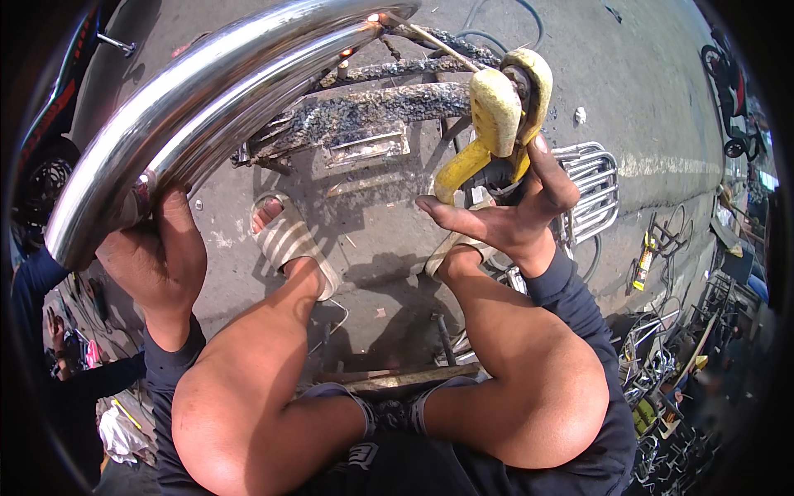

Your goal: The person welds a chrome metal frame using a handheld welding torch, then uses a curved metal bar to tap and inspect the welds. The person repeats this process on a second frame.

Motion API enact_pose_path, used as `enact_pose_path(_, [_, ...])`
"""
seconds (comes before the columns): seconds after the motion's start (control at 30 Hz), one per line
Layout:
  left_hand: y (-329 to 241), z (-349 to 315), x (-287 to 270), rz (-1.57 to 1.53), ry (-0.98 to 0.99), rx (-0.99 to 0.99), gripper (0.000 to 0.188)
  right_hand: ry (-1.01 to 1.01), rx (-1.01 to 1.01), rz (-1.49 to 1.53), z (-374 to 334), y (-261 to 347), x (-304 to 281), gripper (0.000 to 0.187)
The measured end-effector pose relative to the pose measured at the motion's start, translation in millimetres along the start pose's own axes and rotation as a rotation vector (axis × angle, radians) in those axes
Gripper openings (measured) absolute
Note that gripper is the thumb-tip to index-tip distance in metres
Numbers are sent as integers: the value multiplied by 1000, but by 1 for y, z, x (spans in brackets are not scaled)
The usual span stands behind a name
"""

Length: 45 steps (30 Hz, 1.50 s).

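Observation:
On the left, my left hand grips the shiny bent metal tubes from below, its fingers partly hidden behind them. The tubes curve up and away toward the top middle. My right hand holds a yellow welding electrode holder, thumb stretched along its near side. From its jaws a thin welding rod slants up and left. The rod's far end meets the end of the tubes, where a small orange glow shows. A second orange spot sits lower on the tubes.
A spatter-crusted metal stand lies beyond my sandalled feet. Right of my hand is a shiny tubular rack. A cable curls at the top. Motorbikes stand at both edges. Metal frames pile up at right, and another person's hand shows at left.

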<state>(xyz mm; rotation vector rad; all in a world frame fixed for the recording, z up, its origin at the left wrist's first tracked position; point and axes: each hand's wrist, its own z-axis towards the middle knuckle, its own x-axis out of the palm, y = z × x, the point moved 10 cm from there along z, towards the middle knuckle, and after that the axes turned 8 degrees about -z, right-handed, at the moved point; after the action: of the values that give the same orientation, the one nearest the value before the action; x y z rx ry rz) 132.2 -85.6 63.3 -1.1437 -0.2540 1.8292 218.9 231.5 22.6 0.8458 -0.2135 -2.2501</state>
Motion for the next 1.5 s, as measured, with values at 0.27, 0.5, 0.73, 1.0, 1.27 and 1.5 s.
enact_pose_path(0.27, [11, 9, -3, -139, 8, 22, 40, 2, -70, -60, 5, 6, 4, 111])
enact_pose_path(0.5, [12, 6, -4, -95, 15, 45, 41, 14, -98, -46, 6, 2, 9, 110])
enact_pose_path(0.73, [2, 12, 2, -42, 72, 99, 41, 50, -66, -110, 8, 4, 10, 109])
enact_pose_path(1.0, [-2, 17, 4, -71, 71, 115, 42, 58, -62, -99, 8, 3, 12, 111])
enact_pose_path(1.27, [-5, 21, 4, -86, 58, 120, 40, 63, -41, -59, 9, 3, 13, 110])
enact_pose_path(1.5, [-5, 27, 4, -85, 65, 87, 40, 39, -13, -54, 9, -1, 13, 114])
